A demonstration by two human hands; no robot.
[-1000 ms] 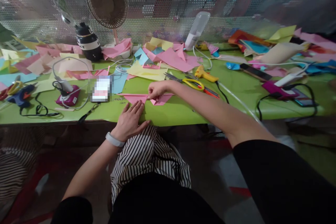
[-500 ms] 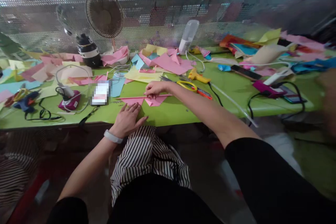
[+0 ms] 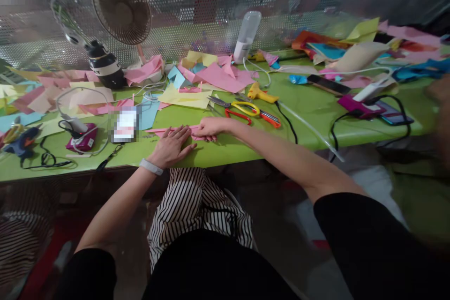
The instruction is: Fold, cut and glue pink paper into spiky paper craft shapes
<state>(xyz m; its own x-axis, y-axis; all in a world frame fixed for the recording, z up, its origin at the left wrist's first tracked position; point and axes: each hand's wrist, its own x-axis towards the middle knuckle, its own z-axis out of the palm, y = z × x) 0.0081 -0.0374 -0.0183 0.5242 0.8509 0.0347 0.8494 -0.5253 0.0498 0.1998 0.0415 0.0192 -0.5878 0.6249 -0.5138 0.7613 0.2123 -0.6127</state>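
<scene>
A folded strip of pink paper lies along the front of the green table, mostly covered by my hands. My left hand is spread flat over it, thumb apart, pressing it down. Right beside it, my right hand bears on the paper with the index finger pointing left and the other fingers curled under. Whether those curled fingers pinch the paper's edge is partly hidden. Close beyond my right hand are scissors with a yellow and a red handle and a utility knife.
A yellow glue gun with a black cord lies behind the scissors. A phone and a purple power adapter are on the left, near a blue glue gun. Paper scraps, a black bottle and a fan line the back.
My right hand has come down and left, closer to my left hand, and now covers more of the pink paper. The left hand stays flat on it. The view has shifted slightly.
</scene>
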